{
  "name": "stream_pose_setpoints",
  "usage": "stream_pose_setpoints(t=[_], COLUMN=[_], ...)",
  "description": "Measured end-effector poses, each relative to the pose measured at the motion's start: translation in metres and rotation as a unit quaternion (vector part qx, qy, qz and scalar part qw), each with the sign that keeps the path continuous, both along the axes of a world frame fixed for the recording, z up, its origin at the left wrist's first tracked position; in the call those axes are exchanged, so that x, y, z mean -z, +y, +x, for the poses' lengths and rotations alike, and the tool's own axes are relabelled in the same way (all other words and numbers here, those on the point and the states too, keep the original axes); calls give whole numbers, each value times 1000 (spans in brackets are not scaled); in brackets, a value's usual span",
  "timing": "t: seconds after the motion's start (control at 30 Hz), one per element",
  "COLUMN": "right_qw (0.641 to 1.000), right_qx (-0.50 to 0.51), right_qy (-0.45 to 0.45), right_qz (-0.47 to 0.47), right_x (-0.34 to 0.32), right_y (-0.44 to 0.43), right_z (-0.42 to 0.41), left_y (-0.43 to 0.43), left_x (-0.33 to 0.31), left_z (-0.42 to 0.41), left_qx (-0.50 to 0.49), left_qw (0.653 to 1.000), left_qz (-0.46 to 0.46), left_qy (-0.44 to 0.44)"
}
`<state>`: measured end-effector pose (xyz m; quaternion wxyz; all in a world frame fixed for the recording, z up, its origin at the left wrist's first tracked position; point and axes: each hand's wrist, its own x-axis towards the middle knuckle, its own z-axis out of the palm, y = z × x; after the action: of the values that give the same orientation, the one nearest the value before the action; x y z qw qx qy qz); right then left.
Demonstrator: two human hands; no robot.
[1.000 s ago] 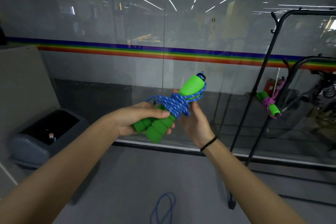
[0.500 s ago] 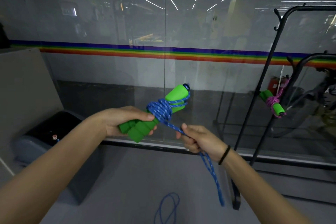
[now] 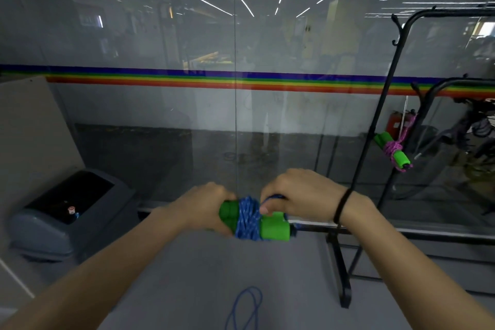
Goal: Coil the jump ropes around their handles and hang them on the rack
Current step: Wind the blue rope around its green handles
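Note:
Two green foam handles (image 3: 274,228) lie side by side, level, in front of my chest, with blue rope (image 3: 247,218) coiled thickly round their middle. My left hand (image 3: 206,203) grips the handles' left end. My right hand (image 3: 300,194) is above the right end, pinching a strand of the blue rope against the coil. A black metal rack (image 3: 375,126) stands to the right. On it hangs another pair of green handles wound in pink rope (image 3: 392,149).
A loop of blue rope (image 3: 245,308) lies on the grey floor below my hands. A glass wall (image 3: 235,104) with a rainbow stripe runs ahead. A grey bin with a dark lid (image 3: 67,211) stands at the left. The rack's foot (image 3: 341,276) reaches toward me.
The handles have turned from tilted up to level and dropped lower. My right hand came up from pulling the rope out below the handles to pressing a strand at the coil.

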<state>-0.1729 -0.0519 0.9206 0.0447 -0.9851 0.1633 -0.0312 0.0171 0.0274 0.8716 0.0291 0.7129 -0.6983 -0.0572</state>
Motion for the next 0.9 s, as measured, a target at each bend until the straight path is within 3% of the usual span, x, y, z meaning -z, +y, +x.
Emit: stream_pose_setpoints(t=[0.07, 0.17, 0.27, 0.37, 0.43, 0.5, 0.53, 0.63, 0.7, 0.77, 0.9], right_qw=[997, 965, 907, 824, 842, 882, 899, 878, 911, 903, 901], right_qx=[-34, -69, -44, 11, -4, 6, 53, 97, 116, 147, 168], right_qy=[-6, -56, -150, -252, -325, -370, -344, -357, -338, -365, -387], right_qz=[66, 245, 391, 507, 431, 290, 264, 304, 206, 171, 102], right_x=[-4, 2, 23, 51, 70, 68, 63, 58, 52, 46, 40], right_y=[-9, -27, -43, -50, -44, -32, -22, -10, -7, -5, -2], right_z=[-1, 5, 7, 4, 6, 14, 16, 23, 24, 23, 15], left_y=[5, 10, 12, 14, 13, 12, 10, 5, -1, -3, -3], left_x=[-4, -10, -14, -11, -5, -1, 0, 3, 4, 4, 3], left_z=[-10, -22, -22, -23, -26, -29, -31, -37, -36, -32, -33], left_qx=[70, 136, 125, 93, 83, 55, 35, -36, -101, -138, -141], left_qw=[997, 986, 961, 904, 861, 812, 789, 740, 715, 716, 754], left_qz=[39, 50, -18, -59, -74, -96, -105, -117, -128, -132, -114], left_qy=[15, 79, 247, 413, 496, 573, 605, 661, 679, 672, 631])
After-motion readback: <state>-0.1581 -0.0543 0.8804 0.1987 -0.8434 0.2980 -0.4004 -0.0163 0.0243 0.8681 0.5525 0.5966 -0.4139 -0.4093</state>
